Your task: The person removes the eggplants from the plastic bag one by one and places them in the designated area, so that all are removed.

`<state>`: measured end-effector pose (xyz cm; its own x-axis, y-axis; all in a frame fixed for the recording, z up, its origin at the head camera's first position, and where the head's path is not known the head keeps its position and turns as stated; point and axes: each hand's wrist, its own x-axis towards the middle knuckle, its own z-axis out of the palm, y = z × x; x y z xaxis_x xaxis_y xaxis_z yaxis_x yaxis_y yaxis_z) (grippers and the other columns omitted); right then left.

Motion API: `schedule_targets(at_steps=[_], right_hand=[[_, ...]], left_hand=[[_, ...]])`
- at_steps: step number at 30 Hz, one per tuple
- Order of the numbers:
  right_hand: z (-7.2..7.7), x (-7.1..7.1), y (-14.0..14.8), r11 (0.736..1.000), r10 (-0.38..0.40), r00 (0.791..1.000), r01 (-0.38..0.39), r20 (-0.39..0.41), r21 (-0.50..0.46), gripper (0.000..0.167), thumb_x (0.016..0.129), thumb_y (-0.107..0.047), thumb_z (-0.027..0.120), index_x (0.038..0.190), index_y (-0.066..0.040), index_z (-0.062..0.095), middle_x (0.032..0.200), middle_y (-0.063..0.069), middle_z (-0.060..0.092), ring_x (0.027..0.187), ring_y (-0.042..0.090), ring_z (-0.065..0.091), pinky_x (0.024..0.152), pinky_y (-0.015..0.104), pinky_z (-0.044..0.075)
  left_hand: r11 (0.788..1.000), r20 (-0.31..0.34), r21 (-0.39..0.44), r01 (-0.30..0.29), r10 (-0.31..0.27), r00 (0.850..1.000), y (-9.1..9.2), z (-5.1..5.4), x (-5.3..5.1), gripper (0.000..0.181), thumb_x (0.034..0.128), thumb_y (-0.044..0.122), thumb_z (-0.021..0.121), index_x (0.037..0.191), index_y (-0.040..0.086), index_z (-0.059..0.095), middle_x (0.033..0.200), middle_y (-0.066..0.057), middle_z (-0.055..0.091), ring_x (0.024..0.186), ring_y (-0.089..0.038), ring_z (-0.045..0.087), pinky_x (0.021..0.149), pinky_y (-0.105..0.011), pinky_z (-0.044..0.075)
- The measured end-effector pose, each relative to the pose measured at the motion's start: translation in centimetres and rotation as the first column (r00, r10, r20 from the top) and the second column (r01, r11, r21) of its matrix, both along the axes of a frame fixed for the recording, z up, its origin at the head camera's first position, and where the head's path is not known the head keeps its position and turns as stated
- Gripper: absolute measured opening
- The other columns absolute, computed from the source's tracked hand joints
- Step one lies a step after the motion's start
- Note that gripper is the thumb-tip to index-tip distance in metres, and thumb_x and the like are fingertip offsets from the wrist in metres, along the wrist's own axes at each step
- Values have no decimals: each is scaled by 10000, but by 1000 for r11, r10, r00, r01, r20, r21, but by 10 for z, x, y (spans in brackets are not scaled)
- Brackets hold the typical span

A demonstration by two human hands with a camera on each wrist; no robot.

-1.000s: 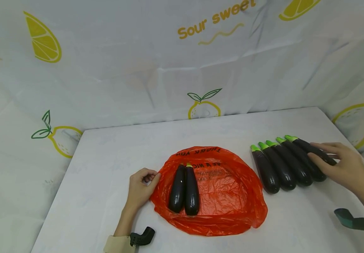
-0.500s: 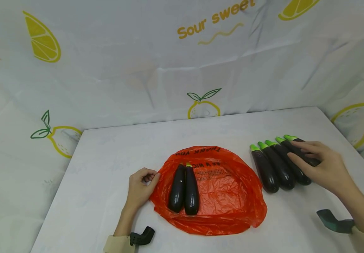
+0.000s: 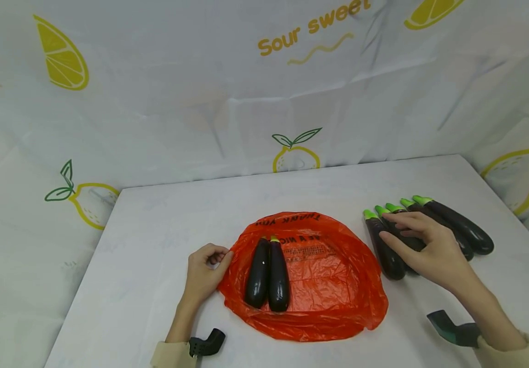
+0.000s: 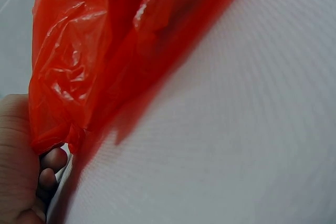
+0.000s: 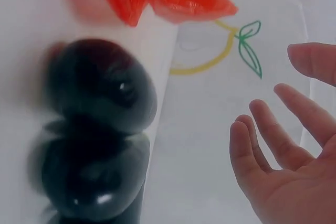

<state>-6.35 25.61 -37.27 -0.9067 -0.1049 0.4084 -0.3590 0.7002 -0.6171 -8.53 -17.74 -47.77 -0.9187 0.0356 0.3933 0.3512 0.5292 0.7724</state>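
My left hand [image 3: 204, 271] pinches the left rim of a red plastic bag [image 3: 333, 291] lying spread open. The left wrist view shows thumb and fingers on the bag's crumpled edge [image 4: 68, 72]. Two dark eggplants, a left one [image 3: 257, 276] and a right one [image 3: 278, 278], lie side by side in the bag. Right of it is a slanted row of several eggplants with green caps, from a near one [image 3: 384, 248] to a far one [image 3: 464, 225]. My right hand [image 3: 434, 253] hovers over the row's middle, fingers spread, holding nothing, and partly hides those eggplants.
The white table [image 3: 154, 230] runs back to a white cloth backdrop [image 3: 177, 102] printed with lemons and words. A dark wrist-worn piece [image 3: 457, 329] juts from the right wrist, and a similar one [image 3: 207, 342] from the left.
My right hand has moved left across the eggplant row, from the far right eggplant to the middle, uncovering the right ones. The left hand and the bag stay put.
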Motion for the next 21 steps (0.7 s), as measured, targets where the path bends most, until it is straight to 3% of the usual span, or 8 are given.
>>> schedule_targets(at_steps=[4,8,14,21], right_hand=[[2,3,-10,999,44,999,-44,3,-8,457,758,47,836,1198,1,720,1113,159,703,1004,-219,480,846,-44,404],[1,5,-20,995,93,996,-93,13,-21,479,753,34,847,1211,-34,724,1127,126,705,995,-166,522,837,-8,446],[1,8,-37,990,138,988,-136,61,-42,474,773,-16,853,1227,-69,727,1121,90,707,865,19,598,771,102,538],[-1,12,-63,984,178,976,-175,125,-38,429,812,-95,846,1225,-87,731,1114,69,722,944,223,668,795,269,599]], left_hand=[[1000,-13,-15,-5,5,1000,1,0,0,46,838,-12,766,877,3,746,737,-91,669,679,-106,528,619,-216,484],[1000,-8,-5,3,-3,1000,0,0,-1,52,839,17,781,885,30,758,749,-44,681,691,-75,530,627,-207,487],[999,-23,26,34,-33,999,-2,-1,-1,49,852,54,781,888,26,761,756,24,682,697,-64,537,632,-211,496],[998,-22,36,44,-43,999,-3,0,0,61,855,56,778,892,11,762,752,19,679,694,-70,538,628,-213,496]])
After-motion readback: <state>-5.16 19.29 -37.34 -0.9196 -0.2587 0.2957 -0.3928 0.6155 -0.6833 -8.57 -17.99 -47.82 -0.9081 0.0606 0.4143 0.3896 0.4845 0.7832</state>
